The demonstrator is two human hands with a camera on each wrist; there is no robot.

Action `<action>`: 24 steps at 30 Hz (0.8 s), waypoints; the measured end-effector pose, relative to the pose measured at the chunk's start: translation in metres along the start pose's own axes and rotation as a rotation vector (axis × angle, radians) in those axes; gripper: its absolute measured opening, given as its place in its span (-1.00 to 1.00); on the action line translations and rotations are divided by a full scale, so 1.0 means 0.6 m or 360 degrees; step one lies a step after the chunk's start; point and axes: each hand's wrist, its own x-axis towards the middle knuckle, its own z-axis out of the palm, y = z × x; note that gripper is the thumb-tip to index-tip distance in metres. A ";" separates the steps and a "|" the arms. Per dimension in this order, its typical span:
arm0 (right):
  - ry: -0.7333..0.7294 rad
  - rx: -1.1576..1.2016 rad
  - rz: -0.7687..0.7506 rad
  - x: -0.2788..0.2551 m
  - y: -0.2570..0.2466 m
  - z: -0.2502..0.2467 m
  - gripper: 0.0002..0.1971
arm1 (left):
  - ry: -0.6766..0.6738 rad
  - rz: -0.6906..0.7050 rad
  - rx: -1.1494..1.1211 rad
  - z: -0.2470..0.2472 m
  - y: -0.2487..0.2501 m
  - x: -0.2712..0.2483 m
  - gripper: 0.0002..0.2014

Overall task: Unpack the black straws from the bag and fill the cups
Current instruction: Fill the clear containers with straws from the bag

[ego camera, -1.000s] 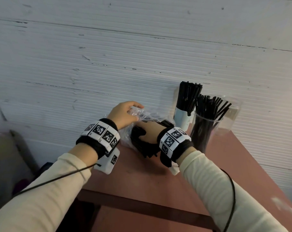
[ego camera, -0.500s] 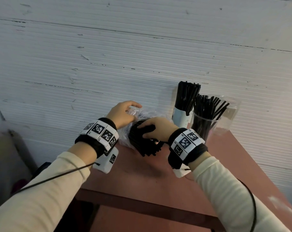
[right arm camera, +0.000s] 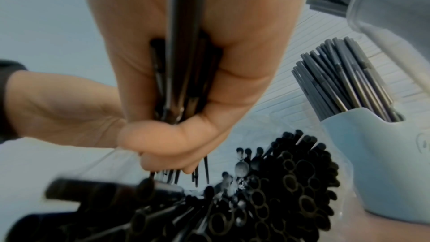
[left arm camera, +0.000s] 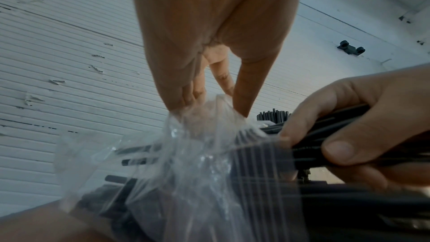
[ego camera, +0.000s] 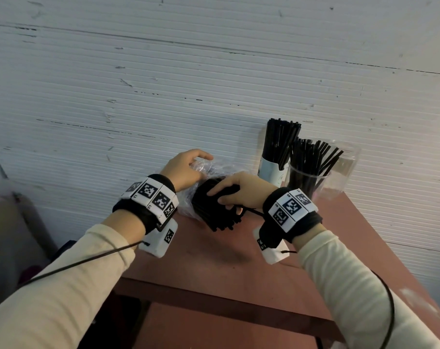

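Clear bag [ego camera: 201, 170] on the table [ego camera: 213, 268] is pinched at its far end by the left hand [ego camera: 184, 170] while the right hand [ego camera: 235, 191] grips a bunch of straws [ego camera: 213, 210] at its mouth, so loose straws could spill if that pinch slips

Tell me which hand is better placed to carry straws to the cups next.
Probably the right hand: it already grips a bunch of black straws, and the cups stand on its side. The left hand pinches the plastic bag, steadying it.
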 end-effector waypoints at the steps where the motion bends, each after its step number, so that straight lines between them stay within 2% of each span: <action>1: -0.0001 0.0002 0.0004 -0.001 0.003 -0.002 -0.73 | -0.0010 0.0015 0.0024 -0.002 0.000 -0.002 -0.57; 5: -0.0023 -0.0001 0.0004 -0.016 0.007 -0.018 -0.73 | -0.0017 0.0155 0.0217 -0.005 0.007 -0.016 -0.49; 8: -0.0048 -0.0065 0.0008 -0.042 0.004 -0.039 -0.73 | -0.0024 0.0401 0.0422 0.002 0.026 -0.032 -0.36; 11: -0.0094 -0.0147 0.0005 -0.065 0.003 -0.058 -0.72 | -0.0190 0.0719 0.0576 0.021 0.046 -0.042 -0.29; 14: -0.0103 -0.0180 0.0020 -0.089 -0.001 -0.071 -0.72 | -0.0422 0.0803 0.0692 0.046 0.066 -0.040 -0.29; 18: -0.0102 -0.0237 -0.0003 -0.120 -0.009 -0.082 -0.71 | -0.0566 0.0800 0.0796 0.082 0.091 -0.030 -0.49; 24: 0.0040 -0.0273 -0.0048 -0.159 -0.006 -0.099 -0.60 | -0.0450 0.0736 0.0758 0.112 0.119 -0.035 -0.86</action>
